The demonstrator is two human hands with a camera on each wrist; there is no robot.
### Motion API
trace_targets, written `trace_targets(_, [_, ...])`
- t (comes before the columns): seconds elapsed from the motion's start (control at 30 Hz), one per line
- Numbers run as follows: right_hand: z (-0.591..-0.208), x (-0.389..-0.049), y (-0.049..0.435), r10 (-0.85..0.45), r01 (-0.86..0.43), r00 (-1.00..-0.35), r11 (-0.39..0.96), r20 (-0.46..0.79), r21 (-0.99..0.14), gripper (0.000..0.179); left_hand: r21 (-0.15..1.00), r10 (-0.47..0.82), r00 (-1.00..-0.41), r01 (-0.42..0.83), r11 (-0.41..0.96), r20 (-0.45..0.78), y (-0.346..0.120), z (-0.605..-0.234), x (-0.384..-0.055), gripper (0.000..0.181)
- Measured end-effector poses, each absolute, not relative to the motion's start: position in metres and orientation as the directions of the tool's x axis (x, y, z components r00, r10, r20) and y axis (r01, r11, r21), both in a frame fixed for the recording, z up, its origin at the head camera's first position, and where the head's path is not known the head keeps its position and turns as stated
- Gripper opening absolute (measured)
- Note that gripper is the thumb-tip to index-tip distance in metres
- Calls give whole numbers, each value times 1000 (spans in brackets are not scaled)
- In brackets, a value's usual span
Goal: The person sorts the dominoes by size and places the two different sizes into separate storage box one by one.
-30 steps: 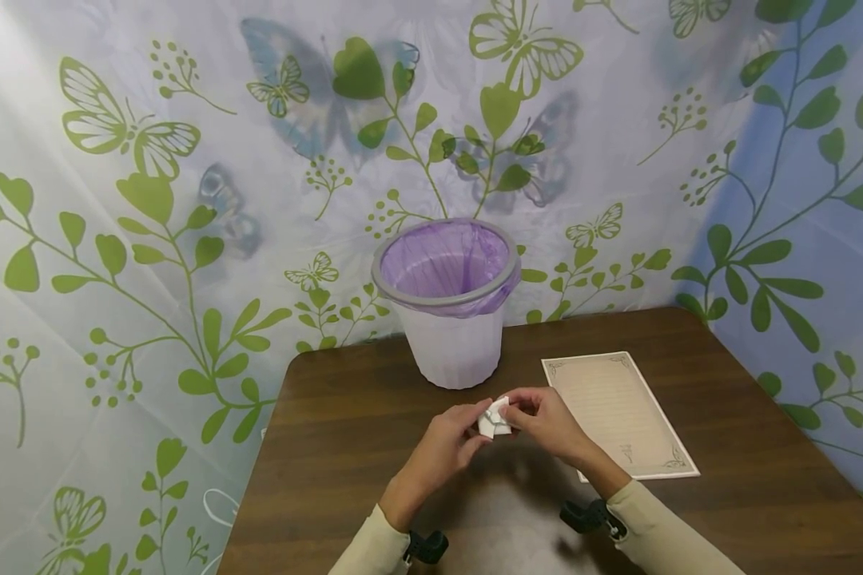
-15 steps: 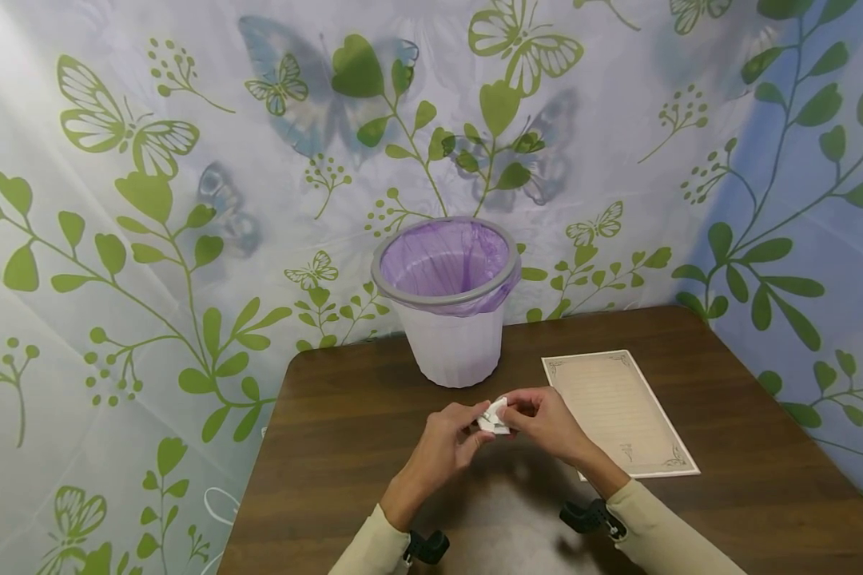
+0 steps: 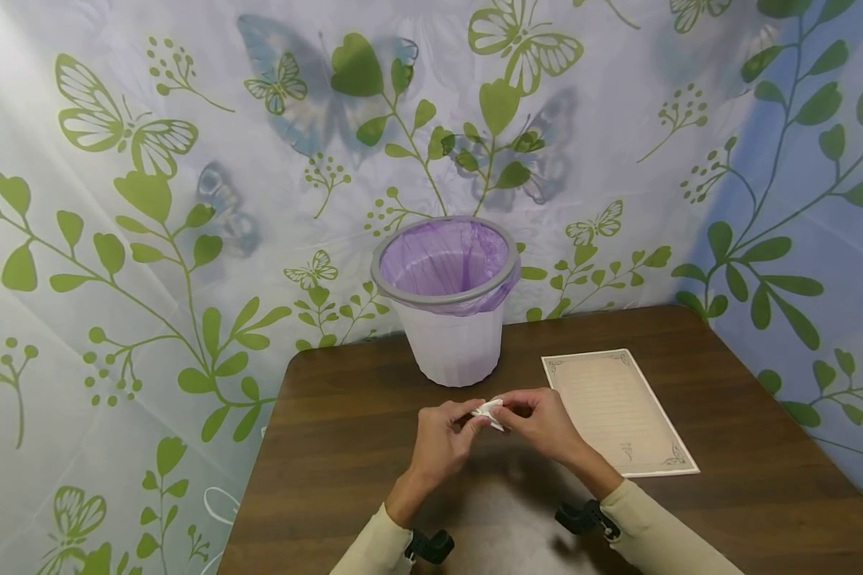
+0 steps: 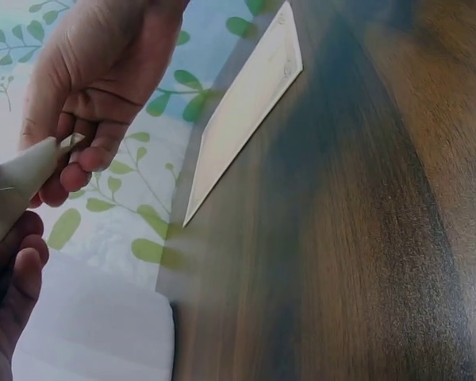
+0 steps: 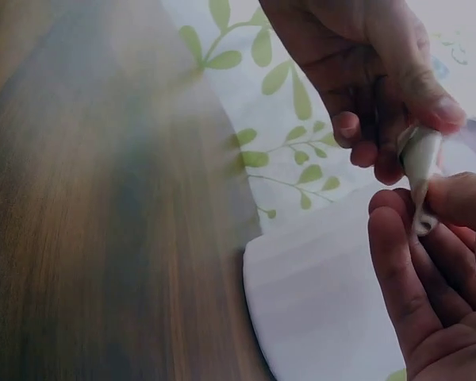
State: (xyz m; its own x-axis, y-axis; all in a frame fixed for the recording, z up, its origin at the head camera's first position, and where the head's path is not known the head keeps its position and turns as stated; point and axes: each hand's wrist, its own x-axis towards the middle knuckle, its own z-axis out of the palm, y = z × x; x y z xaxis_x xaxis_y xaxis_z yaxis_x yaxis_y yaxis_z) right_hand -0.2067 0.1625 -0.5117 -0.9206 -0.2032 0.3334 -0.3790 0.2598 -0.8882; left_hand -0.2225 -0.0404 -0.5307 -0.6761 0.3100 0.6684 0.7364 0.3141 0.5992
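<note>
Between the two hands is a small, folded and creased piece of white paper (image 3: pixel 491 414), held above the table in front of the bin. My left hand (image 3: pixel 437 443) pinches its left side between thumb and fingers. The right hand (image 3: pixel 542 425) pinches the opposite side, thumb on top. Seen from the left wrist, the paper (image 4: pixel 20 184) spreads into a wedge shape between both sets of fingertips. In the right wrist view the paper (image 5: pixel 422 159) looks narrow and twisted, with a curled lower end by the right thumb. Fingers cover parts of it.
A white bin (image 3: pixel 460 347) with a grey rim and purple liner stands at the back of the brown wooden table (image 3: pixel 345 447). Right of the hands lies a bordered, lined sheet of stationery (image 3: pixel 618 411). A butterfly-and-leaf patterned curtain (image 3: pixel 259 200) hangs behind.
The paper has gone from a flatter, squarer shape to a narrower, more tilted one as the fingers of both hands work it. The hands stay in nearly the same place.
</note>
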Motion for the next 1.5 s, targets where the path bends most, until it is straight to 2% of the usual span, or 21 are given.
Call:
trace_targets(0.23, [-537,-216,160,-223,-433,-896,254,383,-865,14,676,208,-725,688,264,657,-38,-528,-224,6])
trace_targets(0.47, [-540,-215,158,-302,-493,-854,203,424,-846,38,733,132,-773,631,254,620,-40,-527,-225,3])
trace_targets(0.8, [-536,-216,155,-269,-593,-803,281,531,-754,15,757,130,-808,585,290,575,-41,-532,-223,15])
trace_targets(0.97, [-520,-208,153,-244,-591,-806,298,539,-750,10,823,173,-876,482,300,450,-41,-530,-221,11])
trace_targets(1.07, [-519,-210,156,-236,-588,-809,316,538,-745,8,849,210,-893,445,286,397,-41,-531,-221,14])
trace_targets(1.2, [-533,-217,163,-204,-573,-819,341,537,-745,5,821,245,-851,518,240,465,-40,-534,-220,23])
trace_targets(1.37, [-533,-217,166,-139,-479,-877,338,460,-810,6,671,276,-719,695,257,638,-41,-534,-223,36])
trace_targets(1.5, [-525,-213,165,-143,-384,-923,267,358,-884,7,548,333,-631,774,317,701,-42,-534,-224,44])
